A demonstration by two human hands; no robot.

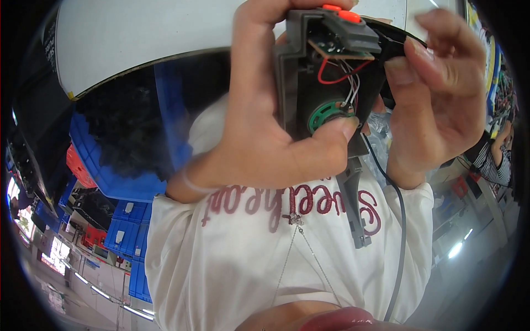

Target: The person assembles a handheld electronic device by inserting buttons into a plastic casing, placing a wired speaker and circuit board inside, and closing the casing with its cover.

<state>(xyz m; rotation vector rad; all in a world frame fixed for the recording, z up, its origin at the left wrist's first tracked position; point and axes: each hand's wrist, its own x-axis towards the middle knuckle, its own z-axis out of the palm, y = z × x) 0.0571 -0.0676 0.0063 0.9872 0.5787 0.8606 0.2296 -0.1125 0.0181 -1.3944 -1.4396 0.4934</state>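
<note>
White table top (138, 38), blue plastic crates (124, 231) stacked on floor (72, 298)

We note a white tabletop (138, 38) with a dark edge across the upper left. Below it stand stacked blue plastic bins (124, 234) and a red crate (77, 168). Long ceiling strip lights (99, 291) show at lower left, another bright light (455, 249) at lower right. Cluttered shelving (494, 71) lines the right side.
</note>
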